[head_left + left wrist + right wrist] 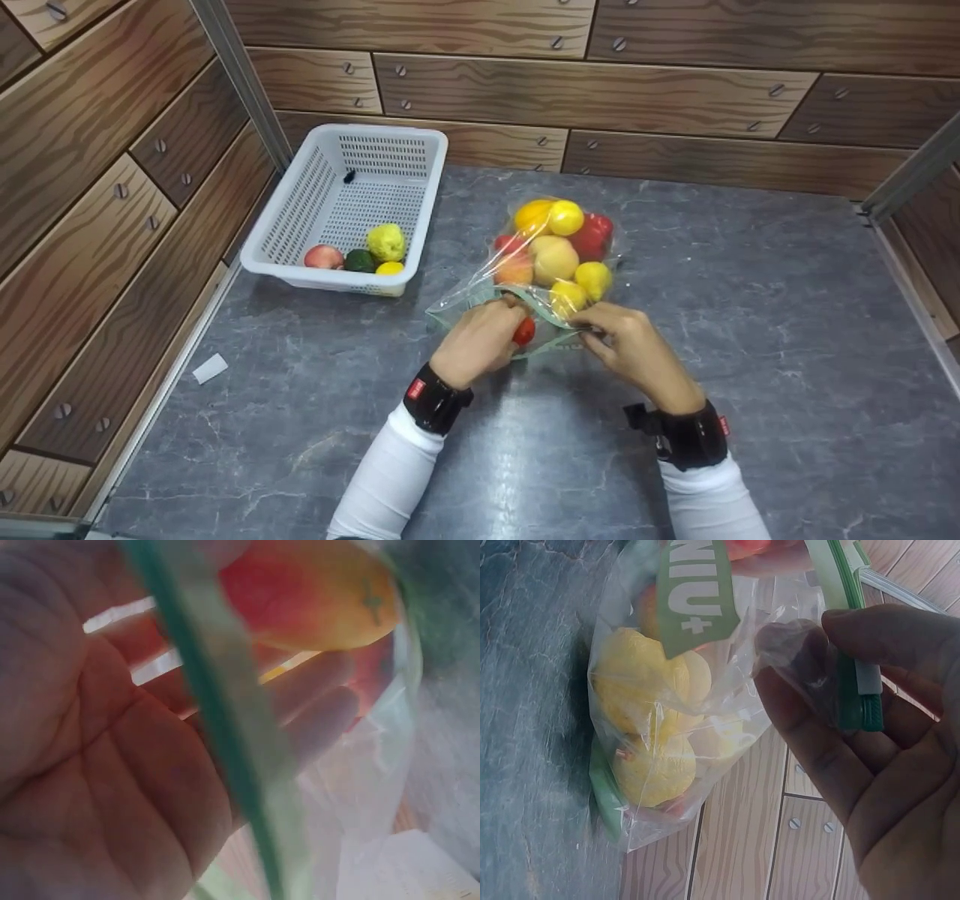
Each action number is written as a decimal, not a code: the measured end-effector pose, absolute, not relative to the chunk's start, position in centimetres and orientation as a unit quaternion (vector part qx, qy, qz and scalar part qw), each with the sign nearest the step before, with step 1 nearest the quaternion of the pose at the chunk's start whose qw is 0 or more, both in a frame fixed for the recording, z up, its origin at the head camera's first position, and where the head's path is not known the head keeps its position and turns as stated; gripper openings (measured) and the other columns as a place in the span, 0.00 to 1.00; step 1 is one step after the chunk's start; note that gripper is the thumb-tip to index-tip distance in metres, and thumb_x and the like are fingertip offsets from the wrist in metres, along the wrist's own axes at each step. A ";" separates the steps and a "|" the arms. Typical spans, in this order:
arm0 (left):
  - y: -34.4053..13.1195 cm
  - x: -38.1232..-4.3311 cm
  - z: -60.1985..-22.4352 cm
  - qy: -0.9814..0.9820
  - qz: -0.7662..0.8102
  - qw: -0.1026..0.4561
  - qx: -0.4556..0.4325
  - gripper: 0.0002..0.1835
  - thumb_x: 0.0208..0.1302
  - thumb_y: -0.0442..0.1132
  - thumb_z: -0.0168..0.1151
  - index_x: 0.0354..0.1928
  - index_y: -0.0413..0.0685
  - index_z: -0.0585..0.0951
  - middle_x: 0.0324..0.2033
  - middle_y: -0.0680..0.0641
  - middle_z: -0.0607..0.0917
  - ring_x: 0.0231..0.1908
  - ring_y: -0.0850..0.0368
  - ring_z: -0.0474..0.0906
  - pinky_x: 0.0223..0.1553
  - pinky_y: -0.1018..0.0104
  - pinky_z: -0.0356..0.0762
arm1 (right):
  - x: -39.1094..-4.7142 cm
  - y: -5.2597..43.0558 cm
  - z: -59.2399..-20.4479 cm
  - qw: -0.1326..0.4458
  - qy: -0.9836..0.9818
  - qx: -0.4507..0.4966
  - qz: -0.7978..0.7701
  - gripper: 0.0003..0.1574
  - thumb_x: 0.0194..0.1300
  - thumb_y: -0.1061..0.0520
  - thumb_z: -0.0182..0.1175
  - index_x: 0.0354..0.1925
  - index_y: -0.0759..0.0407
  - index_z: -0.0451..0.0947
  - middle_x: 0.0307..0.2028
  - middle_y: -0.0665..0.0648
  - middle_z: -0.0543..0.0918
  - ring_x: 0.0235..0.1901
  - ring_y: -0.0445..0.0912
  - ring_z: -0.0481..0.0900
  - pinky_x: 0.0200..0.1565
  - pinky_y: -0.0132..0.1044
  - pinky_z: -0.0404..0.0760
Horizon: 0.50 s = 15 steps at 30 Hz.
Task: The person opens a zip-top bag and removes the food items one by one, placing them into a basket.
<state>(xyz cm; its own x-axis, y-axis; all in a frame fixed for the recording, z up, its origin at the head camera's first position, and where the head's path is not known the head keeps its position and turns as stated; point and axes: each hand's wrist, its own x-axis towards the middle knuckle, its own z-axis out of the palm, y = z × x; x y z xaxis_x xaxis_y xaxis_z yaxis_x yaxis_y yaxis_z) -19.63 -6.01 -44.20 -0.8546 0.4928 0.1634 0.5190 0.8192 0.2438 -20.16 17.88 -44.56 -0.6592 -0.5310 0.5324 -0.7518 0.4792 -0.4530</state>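
Observation:
A clear zip bag (pixel 480 289) full of fruit lies with its green-edged mouth toward me. My left hand (pixel 480 334) reaches in through that mouth. Thumb and fingers lie around a red-and-yellow fruit (pixel 315 592), with the bag's green zip strip (pixel 217 712) crossing in front of the palm. From above, only a red part of a fruit (pixel 524 331) shows beside this hand. My right hand (pixel 637 345) pinches the mouth's right corner; the green zip end (pixel 861 709) lies between its thumb and fingers. Lemons (pixel 656 772) and a red bell pepper (pixel 592 236) show through the plastic.
A white slotted basket (pixel 431 202) stands at the back left. In it are a pink-red fruit (pixel 324 256), a dark green fruit (pixel 359 261) and yellow fruits (pixel 387 241). A white scrap (pixel 210 368) lies at the left. Wood-patterned walls (pixel 480 90) enclose the grey table.

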 end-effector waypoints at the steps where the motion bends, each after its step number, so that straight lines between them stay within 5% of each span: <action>1: -6.1 -19.5 -44.0 -0.952 -0.147 0.038 -0.264 0.12 0.55 0.30 0.74 0.41 0.45 0.84 0.39 0.47 0.86 0.38 0.51 0.85 0.39 0.62 0.86 | -20.1 17.9 -44.5 0.161 -0.845 0.378 0.341 0.20 0.50 0.78 0.71 0.42 0.66 0.87 0.37 0.61 0.89 0.34 0.52 0.87 0.36 0.41 0.89; 15: -8.6 -19.0 -41.4 -0.941 -0.222 -0.018 -0.256 0.20 0.58 0.37 0.77 0.51 0.47 0.81 0.45 0.47 0.86 0.46 0.52 0.82 0.49 0.60 0.83 | -20.1 17.8 -44.4 0.158 -0.849 0.376 0.337 0.20 0.49 0.78 0.71 0.42 0.66 0.87 0.39 0.62 0.89 0.37 0.54 0.88 0.38 0.42 0.89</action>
